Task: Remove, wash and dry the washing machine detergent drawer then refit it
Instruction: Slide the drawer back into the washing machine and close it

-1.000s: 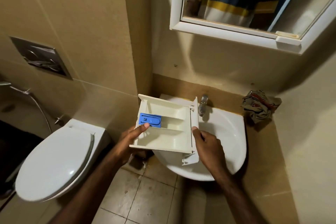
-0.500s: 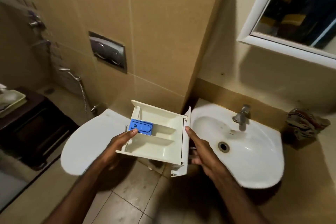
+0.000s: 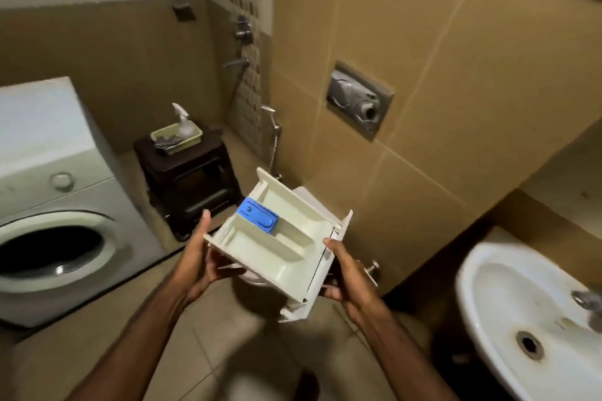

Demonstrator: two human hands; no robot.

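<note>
Both hands carry the detergent drawer [image 3: 280,234] in mid-air at the centre of the view. At its 8 o'clock corner the left hand [image 3: 198,257] cups the drawer's rear end from below, thumb up along the outer wall and fingers curled beneath the base. At its 4 o'clock side the right hand [image 3: 345,273] holds the front panel end, thumb tip resting on the top edge and fingers wrapped under and behind the panel. Held tilted, the white drawer has its open compartments facing up and its front panel dropping toward 5 o'clock; a blue insert [image 3: 257,215] sits in the compartment at the drawer's 10 o'clock corner.

Behind the drawer, partly hidden by it, a white toilet [image 3: 306,195] shows toward 1 o'clock, with a metal flush plate [image 3: 358,98] on the tan tiled wall above it. At 11 o'clock stands a dark wooden stool [image 3: 185,179], and on its top sits a pale tray [image 3: 176,137] with a spray bottle [image 3: 184,120] standing in it. A hand-spray hose [image 3: 273,137] hangs on the wall at 12 o'clock. At 9 o'clock, well apart from the hands, stands the white front-loading washing machine [image 3: 55,198], its round door facing the room. At 4 o'clock, at the frame's edge, the white washbasin [image 3: 508,296] shows with its tap [image 3: 586,299] and drain.
</note>
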